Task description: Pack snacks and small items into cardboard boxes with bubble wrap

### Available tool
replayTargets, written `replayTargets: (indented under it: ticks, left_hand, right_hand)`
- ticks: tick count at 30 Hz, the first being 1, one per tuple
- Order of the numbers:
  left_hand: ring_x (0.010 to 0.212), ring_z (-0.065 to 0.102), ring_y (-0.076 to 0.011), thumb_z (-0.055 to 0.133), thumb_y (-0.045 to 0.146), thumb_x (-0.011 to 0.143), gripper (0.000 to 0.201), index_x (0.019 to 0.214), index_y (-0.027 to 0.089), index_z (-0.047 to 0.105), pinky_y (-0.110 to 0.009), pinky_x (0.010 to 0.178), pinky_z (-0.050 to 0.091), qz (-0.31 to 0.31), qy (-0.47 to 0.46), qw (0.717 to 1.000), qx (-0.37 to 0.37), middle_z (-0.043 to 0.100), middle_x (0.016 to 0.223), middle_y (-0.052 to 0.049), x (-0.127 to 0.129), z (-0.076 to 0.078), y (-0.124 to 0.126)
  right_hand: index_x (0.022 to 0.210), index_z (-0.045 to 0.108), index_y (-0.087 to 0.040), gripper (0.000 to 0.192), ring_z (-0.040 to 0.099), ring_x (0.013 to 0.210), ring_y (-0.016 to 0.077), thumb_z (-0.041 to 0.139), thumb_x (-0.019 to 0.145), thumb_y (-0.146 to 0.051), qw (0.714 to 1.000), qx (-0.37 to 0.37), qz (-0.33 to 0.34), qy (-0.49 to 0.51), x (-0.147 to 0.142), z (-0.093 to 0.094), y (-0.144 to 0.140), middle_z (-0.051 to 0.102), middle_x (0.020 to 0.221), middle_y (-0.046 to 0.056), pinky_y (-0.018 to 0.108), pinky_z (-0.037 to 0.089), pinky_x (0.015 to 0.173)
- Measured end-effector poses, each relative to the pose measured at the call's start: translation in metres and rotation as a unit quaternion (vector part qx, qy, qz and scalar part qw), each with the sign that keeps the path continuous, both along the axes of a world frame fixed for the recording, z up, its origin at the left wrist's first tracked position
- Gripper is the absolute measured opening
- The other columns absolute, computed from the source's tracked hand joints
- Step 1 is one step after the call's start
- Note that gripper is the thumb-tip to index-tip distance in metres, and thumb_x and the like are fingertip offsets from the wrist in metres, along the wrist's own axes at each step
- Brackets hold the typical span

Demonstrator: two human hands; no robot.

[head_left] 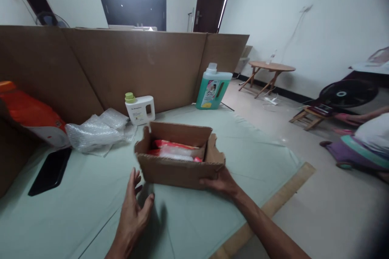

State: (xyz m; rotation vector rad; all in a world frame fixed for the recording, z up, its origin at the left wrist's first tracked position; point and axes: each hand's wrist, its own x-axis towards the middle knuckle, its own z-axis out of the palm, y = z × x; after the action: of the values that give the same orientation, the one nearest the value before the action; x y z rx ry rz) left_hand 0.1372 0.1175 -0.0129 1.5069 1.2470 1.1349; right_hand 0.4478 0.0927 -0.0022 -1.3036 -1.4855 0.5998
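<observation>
A small open cardboard box (pixel 173 174) is at the middle of the cloth-covered table, slightly tilted. Inside it lie red packets (pixel 179 144) and a whitish, clear-looking wrapped item (pixel 176 153); their lower parts are hidden by the front wall. My right hand (pixel 220 182) grips the box at its lower right corner, thumb along the front wall and the other fingers out of sight. Just left of the box, my left hand (pixel 135 206) is apart from it, fingers spread and nothing in them.
Behind the box stand a white bottle with a green cap (pixel 139 110) and a jug of green liquid (pixel 212 91). Bubble wrap (pixel 97 131), a black phone-like slab (pixel 50 172) and an orange pouch (pixel 33 113) lie left. A cardboard screen (pixel 142 68) borders the back. Another person (pixel 373 137) is at right.
</observation>
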Motion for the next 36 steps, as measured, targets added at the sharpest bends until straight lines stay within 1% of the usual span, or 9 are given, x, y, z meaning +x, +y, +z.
replayTargets:
  ticks: [1, 3, 5, 7, 11, 15, 19, 24, 36]
  left_hand:
    - [0.135, 0.050, -0.0335, 0.061, 0.039, 0.088, 0.083, 0.158, 0.021, 0.020, -0.052, 0.107, 0.047, -0.013, 0.023, 0.999, 0.027, 0.042, 0.154, -0.020, 0.007, -0.005, 0.001]
    - [0.140, 0.044, -0.0345, 0.055, 0.032, 0.092, 0.076, 0.158, 0.021, 0.021, -0.057, 0.111, 0.042, -0.040, 0.085, 0.992, 0.083, 0.039, 0.156, -0.020, 0.015, -0.017, -0.004]
    - [0.141, 0.043, -0.0346, 0.052, 0.028, 0.093, 0.069, 0.157, 0.020, 0.027, -0.058, 0.111, 0.041, -0.071, 0.149, 0.977, 0.133, 0.041, 0.155, -0.020, 0.018, -0.028, -0.013]
    - [0.141, 0.043, -0.0340, 0.051, 0.025, 0.094, 0.064, 0.155, 0.022, 0.031, -0.058, 0.110, 0.043, -0.094, 0.198, 0.962, 0.164, 0.043, 0.154, -0.018, 0.017, -0.038, -0.023]
    - [0.139, 0.045, -0.0330, 0.052, 0.026, 0.096, 0.060, 0.153, 0.025, 0.036, -0.056, 0.108, 0.046, -0.088, 0.231, 0.951, 0.186, 0.045, 0.153, -0.015, 0.017, -0.047, -0.036]
    - [0.137, 0.048, -0.0317, 0.050, 0.027, 0.098, 0.056, 0.152, 0.028, 0.037, -0.054, 0.106, 0.049, -0.072, 0.233, 0.950, 0.195, 0.048, 0.151, -0.013, 0.020, -0.049, -0.038]
    - [0.136, 0.049, -0.0312, 0.050, 0.026, 0.098, 0.055, 0.151, 0.029, 0.038, -0.053, 0.105, 0.051, -0.072, 0.236, 0.947, 0.208, 0.048, 0.151, -0.012, 0.020, -0.052, -0.035]
    - [0.134, 0.051, -0.0322, 0.051, 0.028, 0.096, 0.054, 0.149, 0.028, 0.042, -0.053, 0.104, 0.052, -0.064, 0.243, 0.944, 0.216, 0.050, 0.149, -0.013, 0.019, -0.059, -0.035]
    - [0.132, 0.053, -0.0330, 0.051, 0.025, 0.095, 0.058, 0.152, 0.032, 0.039, -0.053, 0.101, 0.053, -0.061, 0.256, 0.934, 0.241, 0.052, 0.148, -0.011, 0.020, -0.064, -0.034]
  right_hand:
    - [0.158, 0.014, -0.025, 0.119, 0.054, 0.131, 0.0348, 0.083, 0.067, -0.059, 0.999, -0.004, -0.038, 0.011, 0.014, 0.002, -0.003, 0.048, 0.149, 0.016, 0.052, 0.049, 0.105]
    - [0.154, 0.025, -0.026, 0.112, 0.058, 0.124, 0.0351, 0.085, 0.064, -0.054, 0.992, -0.002, -0.120, 0.026, 0.044, 0.007, -0.008, 0.056, 0.141, 0.014, 0.055, 0.050, 0.103]
    - [0.148, 0.035, -0.025, 0.105, 0.061, 0.118, 0.0347, 0.087, 0.061, -0.052, 0.979, 0.008, -0.204, 0.014, 0.077, 0.011, -0.009, 0.060, 0.133, 0.013, 0.055, 0.051, 0.099]
    - [0.144, 0.040, -0.025, 0.101, 0.062, 0.113, 0.0332, 0.087, 0.059, -0.050, 0.963, 0.021, -0.267, 0.001, 0.110, 0.015, -0.005, 0.060, 0.131, 0.013, 0.053, 0.052, 0.095]
    - [0.146, 0.035, -0.027, 0.108, 0.058, 0.117, 0.0326, 0.089, 0.054, -0.046, 0.936, 0.053, -0.348, -0.015, 0.169, 0.020, 0.013, 0.053, 0.137, 0.014, 0.050, 0.055, 0.090]
    - [0.152, 0.023, -0.021, 0.124, 0.054, 0.123, 0.0351, 0.089, 0.050, -0.044, 0.915, 0.053, -0.401, -0.009, 0.206, 0.022, 0.036, 0.050, 0.140, 0.018, 0.055, 0.051, 0.096]
    - [0.152, 0.024, -0.017, 0.122, 0.054, 0.123, 0.0352, 0.088, 0.051, -0.041, 0.907, 0.059, -0.416, -0.020, 0.221, 0.024, 0.059, 0.052, 0.139, 0.019, 0.055, 0.044, 0.105]
    - [0.150, 0.025, -0.015, 0.118, 0.054, 0.122, 0.0346, 0.086, 0.054, -0.041, 0.906, 0.067, -0.417, -0.017, 0.230, 0.025, 0.082, 0.050, 0.141, 0.022, 0.051, 0.042, 0.107]
    - [0.144, 0.032, -0.015, 0.109, 0.054, 0.120, 0.0323, 0.085, 0.053, -0.041, 0.916, 0.074, -0.394, -0.031, 0.235, 0.028, 0.104, 0.051, 0.139, 0.020, 0.047, 0.044, 0.103]
